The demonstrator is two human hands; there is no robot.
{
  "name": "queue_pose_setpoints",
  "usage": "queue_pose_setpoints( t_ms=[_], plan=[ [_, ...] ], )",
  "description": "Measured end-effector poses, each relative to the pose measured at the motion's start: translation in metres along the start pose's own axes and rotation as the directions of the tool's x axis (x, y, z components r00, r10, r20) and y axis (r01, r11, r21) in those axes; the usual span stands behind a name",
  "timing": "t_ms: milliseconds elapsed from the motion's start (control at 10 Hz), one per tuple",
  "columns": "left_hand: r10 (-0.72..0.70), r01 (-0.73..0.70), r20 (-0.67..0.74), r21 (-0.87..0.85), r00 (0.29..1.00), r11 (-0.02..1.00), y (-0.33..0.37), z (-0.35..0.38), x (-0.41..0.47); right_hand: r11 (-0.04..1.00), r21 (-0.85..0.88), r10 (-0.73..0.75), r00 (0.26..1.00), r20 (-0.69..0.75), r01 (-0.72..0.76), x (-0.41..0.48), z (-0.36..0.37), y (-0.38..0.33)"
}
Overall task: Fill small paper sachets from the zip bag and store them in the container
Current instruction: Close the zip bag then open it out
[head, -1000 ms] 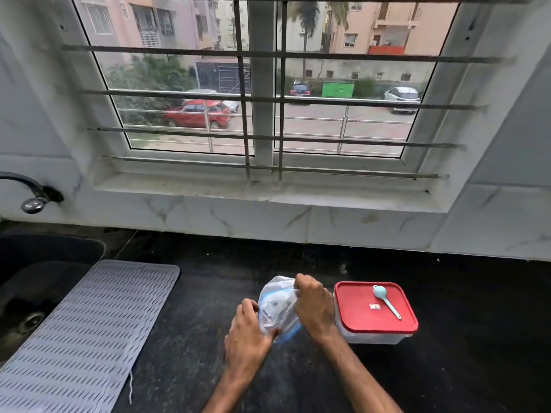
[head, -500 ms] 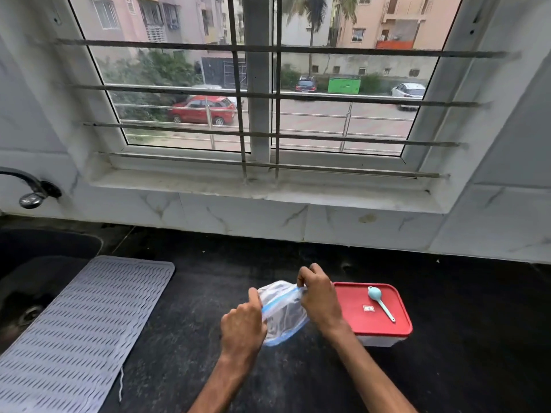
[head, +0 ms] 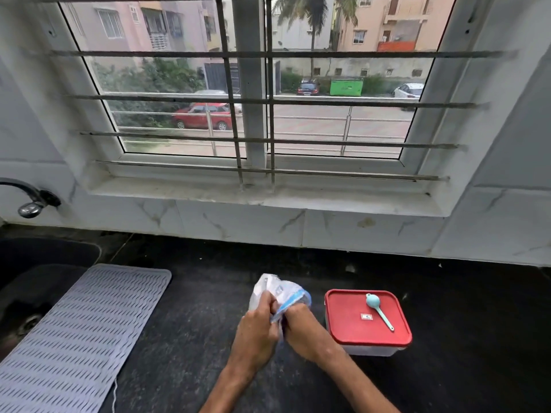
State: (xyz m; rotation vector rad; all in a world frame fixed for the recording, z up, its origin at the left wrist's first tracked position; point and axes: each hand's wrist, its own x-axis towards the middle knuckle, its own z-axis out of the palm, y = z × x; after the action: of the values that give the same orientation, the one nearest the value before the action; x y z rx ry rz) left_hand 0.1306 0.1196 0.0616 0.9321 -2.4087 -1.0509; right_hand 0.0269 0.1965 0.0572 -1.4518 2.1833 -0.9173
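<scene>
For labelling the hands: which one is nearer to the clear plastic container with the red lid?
The right hand, gripping the clear zip bag on the side towards the red-lidded container; the left hand grips its other side.

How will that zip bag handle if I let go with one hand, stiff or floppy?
Probably floppy: the zip bag is thin clear film, crumpled between the left hand and right hand. Likely light, as fingertip pinches alone hold it up.
</scene>
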Motion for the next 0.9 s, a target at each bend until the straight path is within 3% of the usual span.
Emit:
queue_pose_setpoints(
  t_ms=[100,200,300,400,500,600,700,800,900],
  plan=[
    [0.041,-0.041,0.002,0.03,0.999,0.999,-0.005,0.004,-0.003,0.948,0.063,0.311,0.95,0.015,-0.311,0.012,0.005,0.001],
    [0.008,-0.004,-0.064,0.069,0.998,0.998,-0.007,0.01,-0.01,0.859,-0.467,0.313,0.938,0.152,-0.211,0.023,0.023,0.018],
    [-0.092,0.101,-0.115,0.07,0.989,0.992,0.0,0.009,-0.015,0.922,-0.23,0.334,0.94,0.066,-0.312,0.026,0.031,0.006],
    [-0.093,0.104,-0.12,0.081,0.988,0.991,0.006,0.007,-0.013,0.809,0.271,0.531,0.846,0.039,-0.521,0.012,0.05,0.0],
    [-0.065,0.081,-0.123,0.129,0.99,0.988,0.012,0.004,-0.013,0.914,0.065,0.403,0.915,-0.028,-0.401,0.005,0.044,0.0],
    [-0.151,0.152,-0.184,-0.009,0.971,0.988,-0.001,0.007,-0.016,0.946,-0.056,0.32,0.947,0.001,-0.32,0.007,0.034,0.012],
    [-0.181,0.176,-0.211,-0.04,0.961,0.983,-0.009,0.012,-0.022,0.926,-0.107,0.374,0.918,0.133,-0.361,0.011,0.03,0.008],
    [-0.135,0.132,-0.208,-0.026,0.969,0.991,-0.007,0.018,-0.025,0.891,-0.28,0.397,0.913,0.094,-0.358,0.014,0.019,0.002],
    [-0.092,0.087,-0.229,-0.033,0.969,0.996,-0.01,0.021,-0.027,0.894,-0.387,0.332,0.914,0.231,-0.227,0.013,0.014,0.001]
  ],
)
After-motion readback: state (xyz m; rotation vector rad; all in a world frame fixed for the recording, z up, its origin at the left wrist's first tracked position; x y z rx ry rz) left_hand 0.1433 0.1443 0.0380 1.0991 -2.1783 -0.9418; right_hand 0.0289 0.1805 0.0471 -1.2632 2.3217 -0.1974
